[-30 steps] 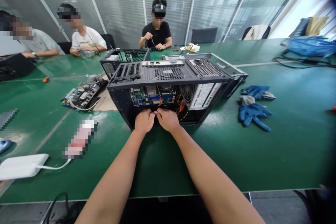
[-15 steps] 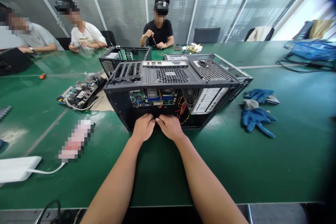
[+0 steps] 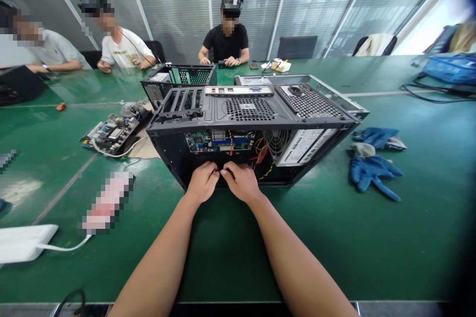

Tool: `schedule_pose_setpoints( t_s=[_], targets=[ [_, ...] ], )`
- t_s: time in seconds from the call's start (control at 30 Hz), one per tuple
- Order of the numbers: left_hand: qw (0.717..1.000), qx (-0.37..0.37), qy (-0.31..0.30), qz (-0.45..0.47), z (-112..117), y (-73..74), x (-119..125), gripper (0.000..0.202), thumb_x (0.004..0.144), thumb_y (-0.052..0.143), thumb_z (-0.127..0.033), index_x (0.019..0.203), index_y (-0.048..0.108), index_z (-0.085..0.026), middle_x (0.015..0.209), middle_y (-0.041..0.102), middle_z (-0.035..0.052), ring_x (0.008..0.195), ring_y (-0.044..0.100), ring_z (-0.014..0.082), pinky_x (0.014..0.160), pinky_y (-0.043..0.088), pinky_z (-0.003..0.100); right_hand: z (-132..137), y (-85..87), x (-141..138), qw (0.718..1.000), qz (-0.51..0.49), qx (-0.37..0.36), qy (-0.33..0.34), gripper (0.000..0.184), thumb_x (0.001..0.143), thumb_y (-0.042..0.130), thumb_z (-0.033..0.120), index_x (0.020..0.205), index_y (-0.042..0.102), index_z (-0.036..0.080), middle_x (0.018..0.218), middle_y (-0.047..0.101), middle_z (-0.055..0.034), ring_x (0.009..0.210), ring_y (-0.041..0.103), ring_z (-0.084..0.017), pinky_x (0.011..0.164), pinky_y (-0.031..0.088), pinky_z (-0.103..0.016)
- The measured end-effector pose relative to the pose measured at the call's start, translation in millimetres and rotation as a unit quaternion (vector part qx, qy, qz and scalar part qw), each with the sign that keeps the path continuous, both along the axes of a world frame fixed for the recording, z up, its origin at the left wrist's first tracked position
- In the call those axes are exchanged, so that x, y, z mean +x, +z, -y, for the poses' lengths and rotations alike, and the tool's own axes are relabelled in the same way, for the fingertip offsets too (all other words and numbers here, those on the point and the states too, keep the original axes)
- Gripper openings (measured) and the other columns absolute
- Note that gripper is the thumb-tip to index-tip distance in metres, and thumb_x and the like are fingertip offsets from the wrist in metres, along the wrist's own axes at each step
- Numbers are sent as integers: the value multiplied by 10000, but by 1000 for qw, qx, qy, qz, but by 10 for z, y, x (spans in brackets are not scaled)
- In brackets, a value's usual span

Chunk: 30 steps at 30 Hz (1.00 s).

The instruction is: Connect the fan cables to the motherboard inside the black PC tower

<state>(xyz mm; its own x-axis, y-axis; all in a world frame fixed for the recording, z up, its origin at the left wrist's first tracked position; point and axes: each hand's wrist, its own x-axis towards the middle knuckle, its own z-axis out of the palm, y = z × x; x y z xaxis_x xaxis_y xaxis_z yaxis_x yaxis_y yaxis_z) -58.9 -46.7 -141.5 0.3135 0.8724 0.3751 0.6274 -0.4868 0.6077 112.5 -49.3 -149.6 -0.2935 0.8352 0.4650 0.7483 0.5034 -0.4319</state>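
An open black computer case (image 3: 245,109) lies on its side on the green table (image 3: 334,247), its open face towards me. Inside I see a green motherboard (image 3: 219,141), coloured wires (image 3: 262,151) and a power supply with a fan (image 3: 293,143). My left hand (image 3: 203,183) and my right hand (image 3: 241,181) sit side by side at the case's lower front edge, knuckles touching. Both have their fingers curled into the case. What the fingers hold is hidden.
A second open case (image 3: 178,79) stands behind the first. A loose circuit board (image 3: 111,133) lies to the left, blue gloves (image 3: 374,168) to the right, a white box with a cable (image 3: 22,242) at near left. Three other people sit along the far side.
Both hands stay at the same spot on the case's lower edge. My view has shifted slightly, so the case appears a little larger and lower.
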Motion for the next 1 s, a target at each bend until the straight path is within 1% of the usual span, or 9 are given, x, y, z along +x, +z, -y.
schedule_pose_setpoints(
  t_s=[0.17,0.27,0.33,0.43,0.53,0.7,0.77,0.87,1.0],
  targets=[
    [1000,7,0,2,4,-6,-2,188,888,413,-259,750,520,-191,745,518,16,703,495,173,651,358,308,-3,-40,-9,999,8,38,4,297,988,433,353,826,635,210,759,656,-27,745,563,-176,726,342,-317],
    [1000,18,10,4,22,14,2,180,886,416,-265,756,516,-191,748,507,16,709,488,173,660,357,311,26,-52,-56,997,-7,68,-27,280,973,475,378,859,672,215,808,651,-40,808,532,-199,748,333,-344],
    [1000,19,14,18,32,29,4,176,881,414,-269,756,510,-190,743,500,15,705,481,172,662,354,312,59,-61,-116,995,-45,81,-48,256,963,500,384,908,691,221,863,657,-47,847,520,-206,784,340,-358],
    [997,-7,19,69,33,32,5,194,871,394,-278,728,492,-192,712,495,11,691,472,168,652,347,307,116,-72,-228,987,-111,88,-76,238,967,496,347,949,693,214,925,650,-59,887,520,-206,849,359,-377],
    [987,-61,28,145,15,10,9,223,854,377,-301,674,458,-196,659,465,1,661,447,160,623,335,297,162,-73,-312,982,-137,99,-83,233,973,472,313,1013,677,211,950,632,-72,929,515,-216,903,364,-403],
    [944,-188,32,270,-15,17,22,204,762,384,-344,626,424,-197,587,337,-24,557,326,127,526,262,267,184,-48,-319,985,-77,133,-72,294,967,456,314,1171,621,181,1014,611,-114,943,490,-247,867,361,-420],
    [930,-222,18,293,-13,47,27,192,720,385,-353,612,414,-197,581,308,-28,541,296,120,514,245,259,175,-35,-286,987,-38,140,-73,283,967,461,329,1139,637,188,970,613,-111,908,485,-246,844,347,-415],
    [918,-248,-7,309,-5,82,34,184,689,406,-351,602,430,-190,586,327,-26,542,301,113,518,254,253,150,-12,-215,986,10,156,-64,267,969,469,362,1034,679,210,851,617,-86,813,481,-224,782,322,-387],
    [921,-247,-18,301,-17,60,35,206,702,442,-366,622,475,-179,587,379,-25,547,331,114,529,278,253,110,25,-120,983,48,170,-43,320,978,453,401,947,698,199,711,606,-59,687,484,-190,694,291,-355]
  ],
)
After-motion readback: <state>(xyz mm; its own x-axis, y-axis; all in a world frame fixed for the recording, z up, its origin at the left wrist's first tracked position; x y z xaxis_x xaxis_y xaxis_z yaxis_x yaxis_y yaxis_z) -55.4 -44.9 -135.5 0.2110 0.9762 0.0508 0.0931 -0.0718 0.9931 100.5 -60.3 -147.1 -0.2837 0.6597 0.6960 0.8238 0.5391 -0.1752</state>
